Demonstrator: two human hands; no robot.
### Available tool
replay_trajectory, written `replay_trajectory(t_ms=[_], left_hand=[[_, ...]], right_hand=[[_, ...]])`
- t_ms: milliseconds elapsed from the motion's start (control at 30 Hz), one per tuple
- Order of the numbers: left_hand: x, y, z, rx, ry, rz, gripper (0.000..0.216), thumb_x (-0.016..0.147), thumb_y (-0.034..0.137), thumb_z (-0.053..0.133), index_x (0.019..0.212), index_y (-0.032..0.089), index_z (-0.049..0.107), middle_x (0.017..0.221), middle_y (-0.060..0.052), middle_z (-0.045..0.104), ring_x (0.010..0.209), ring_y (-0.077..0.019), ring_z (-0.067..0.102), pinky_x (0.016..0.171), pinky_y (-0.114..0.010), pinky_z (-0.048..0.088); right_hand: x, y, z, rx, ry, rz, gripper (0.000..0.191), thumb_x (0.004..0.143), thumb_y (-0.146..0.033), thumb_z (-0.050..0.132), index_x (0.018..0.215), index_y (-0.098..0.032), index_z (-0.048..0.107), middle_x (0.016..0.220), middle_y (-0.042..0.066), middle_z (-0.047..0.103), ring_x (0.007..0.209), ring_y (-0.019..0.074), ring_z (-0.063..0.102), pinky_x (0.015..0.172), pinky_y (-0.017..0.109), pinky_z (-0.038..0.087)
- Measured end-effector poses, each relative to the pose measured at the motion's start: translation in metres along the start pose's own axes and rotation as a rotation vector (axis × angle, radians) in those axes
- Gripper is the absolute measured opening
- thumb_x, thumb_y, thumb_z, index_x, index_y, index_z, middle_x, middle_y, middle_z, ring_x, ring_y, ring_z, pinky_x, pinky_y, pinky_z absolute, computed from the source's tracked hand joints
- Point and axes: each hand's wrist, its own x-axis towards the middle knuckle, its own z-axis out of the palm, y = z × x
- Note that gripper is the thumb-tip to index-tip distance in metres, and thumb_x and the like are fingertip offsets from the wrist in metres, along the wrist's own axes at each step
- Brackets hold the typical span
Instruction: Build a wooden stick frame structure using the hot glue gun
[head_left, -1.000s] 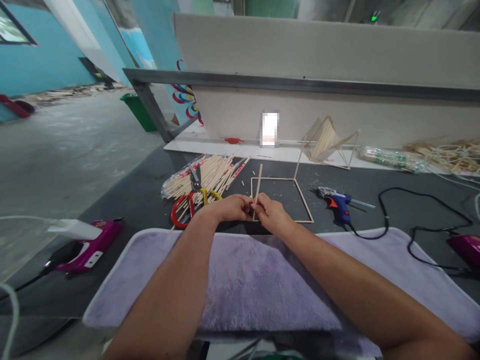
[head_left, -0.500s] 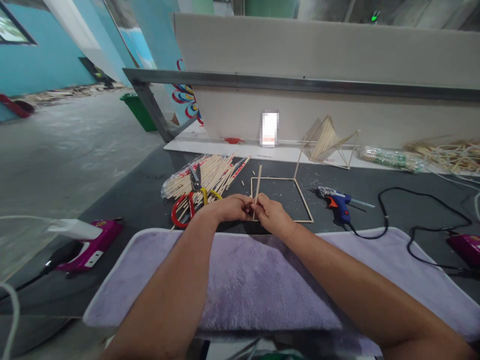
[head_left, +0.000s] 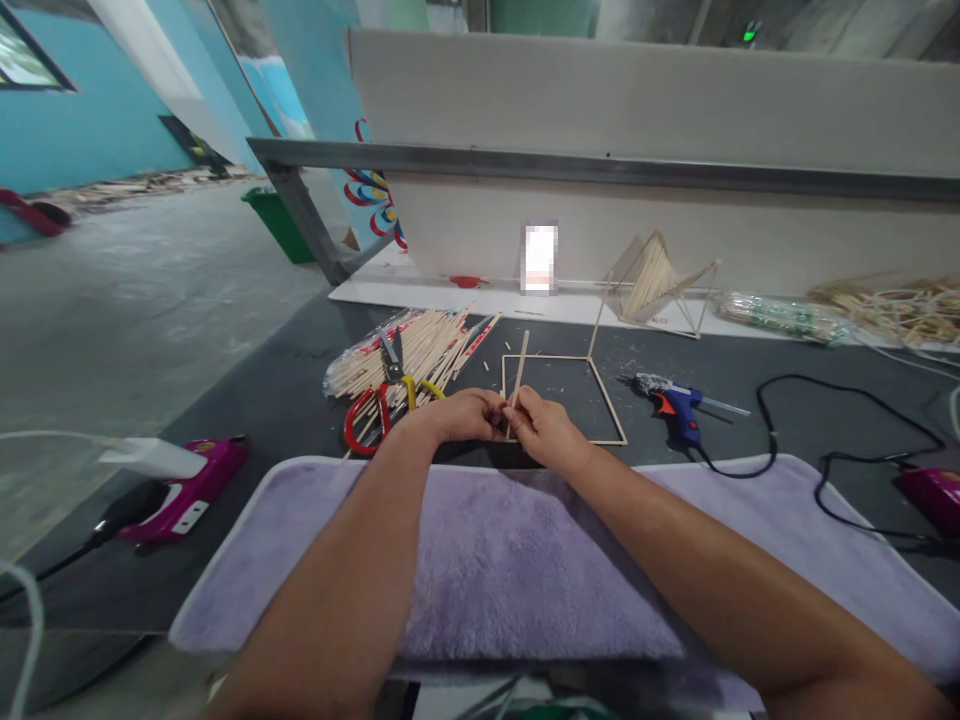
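A square frame of thin wooden sticks lies on the dark table, with one stick rising from its far right corner. At its near left corner, my right hand pinches an upright wooden stick that leans slightly right at the top. Close against it, my left hand has its fingers closed at the same corner. Whatever those left fingertips grip is hidden between the two hands. Left of them, scissors with red and yellow handles rest on a pile of wooden sticks.
A blue glue gun with a black cord lies to the right. Behind it stands a small stick model. A purple power strip is at left, and a lilac towel covers the near edge. A bright phone leans at the back.
The upright stick's top has tilted a little to the right. Both hands stay at the same corner of the frame.
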Motion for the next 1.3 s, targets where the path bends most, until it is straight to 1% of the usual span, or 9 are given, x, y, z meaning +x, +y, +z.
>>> replay_trajectory(t_ms=[167,533,833,967,1300], left_hand=[[-0.0001,0.0017,-0.0014,-0.001,-0.007,0.000,0.010,0.062,0.023,0.059,0.068,0.015,0.059,0.067,0.004,0.048,0.066,-0.0094,0.044,0.063,-0.020,0.036],[0.0017,-0.0051,0.0010,0.026,-0.004,-0.017,0.011,0.063,0.022,0.060,0.072,0.015,0.061,0.073,0.003,0.053,0.068,-0.0095,0.047,0.066,-0.020,0.037],[0.0017,-0.0033,0.0015,0.017,-0.010,-0.001,0.013,0.065,0.024,0.059,0.074,0.015,0.061,0.073,0.003,0.054,0.067,-0.0092,0.046,0.063,-0.020,0.036],[0.0018,-0.0030,0.0008,0.021,-0.021,-0.005,0.014,0.065,0.025,0.059,0.075,0.015,0.062,0.074,0.003,0.055,0.068,-0.0092,0.046,0.065,-0.019,0.036],[0.0022,-0.0004,0.0011,-0.087,-0.059,0.019,0.008,0.064,0.019,0.057,0.071,0.015,0.059,0.067,0.004,0.049,0.065,-0.0087,0.043,0.063,-0.019,0.036]], right_hand=[[0.0004,-0.0004,-0.0008,0.013,0.012,-0.002,0.011,0.088,-0.027,0.040,0.084,-0.020,0.047,0.068,-0.001,0.053,0.059,0.0120,0.050,0.056,0.021,0.034],[0.0001,0.0007,0.0000,0.032,-0.022,0.024,0.011,0.089,-0.028,0.039,0.085,-0.020,0.046,0.065,-0.001,0.053,0.057,0.0121,0.050,0.055,0.021,0.034],[0.0001,-0.0013,-0.0012,0.017,-0.031,0.026,0.011,0.089,-0.027,0.038,0.086,-0.020,0.046,0.065,-0.001,0.053,0.058,0.0127,0.051,0.055,0.022,0.034],[-0.0003,-0.0016,-0.0012,0.010,-0.028,0.027,0.011,0.089,-0.028,0.038,0.085,-0.020,0.045,0.066,0.000,0.054,0.059,0.0132,0.052,0.056,0.022,0.035],[-0.0006,-0.0044,-0.0029,0.006,-0.039,0.023,0.010,0.089,-0.026,0.037,0.085,-0.021,0.045,0.065,-0.001,0.053,0.059,0.0131,0.051,0.056,0.022,0.034]])
